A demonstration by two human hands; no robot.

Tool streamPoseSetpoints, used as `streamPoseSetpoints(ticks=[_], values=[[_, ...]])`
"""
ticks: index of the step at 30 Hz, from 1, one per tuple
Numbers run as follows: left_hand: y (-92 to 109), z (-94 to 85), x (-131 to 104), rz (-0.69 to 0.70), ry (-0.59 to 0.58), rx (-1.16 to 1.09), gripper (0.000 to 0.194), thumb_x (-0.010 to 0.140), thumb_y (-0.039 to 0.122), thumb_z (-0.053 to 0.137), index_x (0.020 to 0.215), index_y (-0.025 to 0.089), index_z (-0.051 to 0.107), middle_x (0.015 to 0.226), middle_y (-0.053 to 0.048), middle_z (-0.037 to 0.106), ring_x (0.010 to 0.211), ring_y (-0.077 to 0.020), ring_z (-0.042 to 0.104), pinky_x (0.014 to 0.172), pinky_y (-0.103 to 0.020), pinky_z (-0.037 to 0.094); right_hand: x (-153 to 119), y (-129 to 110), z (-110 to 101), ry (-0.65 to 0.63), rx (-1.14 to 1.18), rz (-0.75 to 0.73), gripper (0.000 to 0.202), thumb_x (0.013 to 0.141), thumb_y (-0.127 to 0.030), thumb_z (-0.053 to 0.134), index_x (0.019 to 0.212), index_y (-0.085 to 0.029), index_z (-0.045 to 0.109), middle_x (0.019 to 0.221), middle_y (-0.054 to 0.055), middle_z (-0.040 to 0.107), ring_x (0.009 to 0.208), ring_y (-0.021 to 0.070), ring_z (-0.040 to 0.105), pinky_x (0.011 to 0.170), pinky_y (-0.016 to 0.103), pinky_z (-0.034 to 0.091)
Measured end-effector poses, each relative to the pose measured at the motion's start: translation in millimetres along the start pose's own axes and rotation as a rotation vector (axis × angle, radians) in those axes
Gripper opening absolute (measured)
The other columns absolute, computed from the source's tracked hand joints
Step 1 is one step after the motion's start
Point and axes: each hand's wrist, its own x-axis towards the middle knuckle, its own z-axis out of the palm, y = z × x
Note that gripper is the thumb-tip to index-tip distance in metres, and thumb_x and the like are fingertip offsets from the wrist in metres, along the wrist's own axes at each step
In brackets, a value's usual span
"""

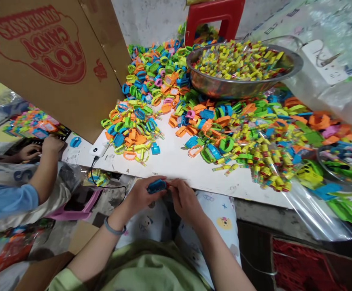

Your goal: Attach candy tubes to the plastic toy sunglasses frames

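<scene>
Just over the table's front edge, my left hand [145, 193] is closed round a blue toy watch [157, 186]. Beside it, my right hand [184, 201] has its fingers pinched together at the right end of the watch. A small red bit shows between its fingertips, too small to name. Ahead on the white table [164, 161] lies a pile of orange, green and blue toy watches [133, 129]. To the right are many small tubes with yellow caps [270, 161], some in a clear plastic bag.
A steel bowl [242, 85] full of yellow-capped tubes rests on the heap at the back right. Behind it stands a red stool [198, 20]. A tall cardboard box [94, 101] is at left, near a white power bank [98, 150] with a cable. Another person's hand [53, 144] works further left.
</scene>
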Motion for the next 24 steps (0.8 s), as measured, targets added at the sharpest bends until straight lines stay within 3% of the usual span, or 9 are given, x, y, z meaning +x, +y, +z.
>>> streamPoseSetpoints(ticks=[3,6,10,13,15,18,21,24], values=[[-5.0,-2.6,-1.5,-0.048,0.035,-0.061,0.041,0.070,0.036,0.077,0.107,0.018,0.074,0.096,-0.007,0.076,0.085,-0.0227,0.070,0.079,-0.032,0.056,-1.3,-2.4,2.8,-0.084,-0.093,-0.055,0.009,0.098,-0.021,0.042,0.105,-0.021,0.049,0.098,0.010,0.063,0.091,0.0227,0.061,0.077,0.035,0.049],[-11.3,-2.0,-1.8,-0.172,0.010,-0.117,0.048,0.068,0.036,0.078,0.111,0.016,0.073,0.084,-0.008,0.075,0.067,-0.0183,0.067,0.061,-0.028,0.054,-6.3,-1.0,9.6,-0.137,-0.270,-0.049,0.007,0.097,-0.023,0.045,0.099,-0.020,0.050,0.089,0.009,0.064,0.084,0.0249,0.062,0.069,0.035,0.045],[-14.1,-4.9,3.6,-0.366,-0.224,-0.085,0.055,0.072,0.040,0.075,0.120,0.014,0.068,0.058,-0.002,0.067,0.043,-0.0117,0.053,0.042,-0.022,0.042,-15.6,0.3,17.5,-0.277,-0.391,-0.013,0.009,0.095,-0.022,0.045,0.088,-0.020,0.051,0.074,0.006,0.065,0.067,0.0231,0.061,0.056,0.033,0.035],[-7.1,-10.7,9.6,-0.361,-0.381,-0.050,0.043,0.076,0.043,0.071,0.109,0.015,0.073,0.062,-0.003,0.068,0.042,-0.0095,0.050,0.042,-0.021,0.041,-19.7,0.1,21.2,-0.279,-0.376,-0.002,0.010,0.095,-0.024,0.045,0.091,-0.020,0.053,0.072,0.005,0.066,0.064,0.0217,0.062,0.055,0.033,0.035],[0.8,-15.2,12.6,-0.327,-0.403,-0.018,0.043,0.077,0.045,0.071,0.108,0.016,0.073,0.067,-0.003,0.070,0.045,-0.0104,0.053,0.045,-0.021,0.042,-19.8,2.2,22.6,-0.230,-0.342,0.016,0.013,0.096,-0.024,0.044,0.088,-0.021,0.054,0.072,0.004,0.066,0.064,0.0214,0.063,0.055,0.033,0.037],[14.2,-25.2,18.0,-0.173,-0.285,0.112,0.041,0.078,0.043,0.071,0.110,0.018,0.071,0.090,-0.006,0.074,0.071,-0.0174,0.065,0.063,-0.026,0.051,-17.9,10.5,22.8,-0.075,-0.293,0.013,0.018,0.097,-0.035,0.045,0.095,-0.021,0.057,0.086,0.007,0.069,0.078,0.0234,0.066,0.065,0.034,0.048],[27.5,-45.1,32.7,0.014,-0.021,0.262,0.036,0.079,0.041,0.070,0.110,0.022,0.070,0.111,-0.006,0.071,0.100,-0.0234,0.065,0.088,-0.032,0.050,-16.4,22.7,21.7,0.158,-0.313,-0.023,0.046,0.096,-0.051,0.046,0.130,-0.021,0.048,0.113,0.013,0.067,0.102,0.0288,0.065,0.082,0.042,0.052],[40.4,-74.7,59.4,0.085,0.268,0.342,0.040,0.083,0.041,0.067,0.117,0.021,0.063,0.110,-0.009,0.070,0.103,-0.0268,0.065,0.092,-0.037,0.048,-15.9,37.2,16.5,0.308,-0.308,-0.008,0.047,0.096,-0.048,0.043,0.139,-0.029,0.042,0.112,0.011,0.066,0.100,0.0305,0.065,0.083,0.047,0.053]])
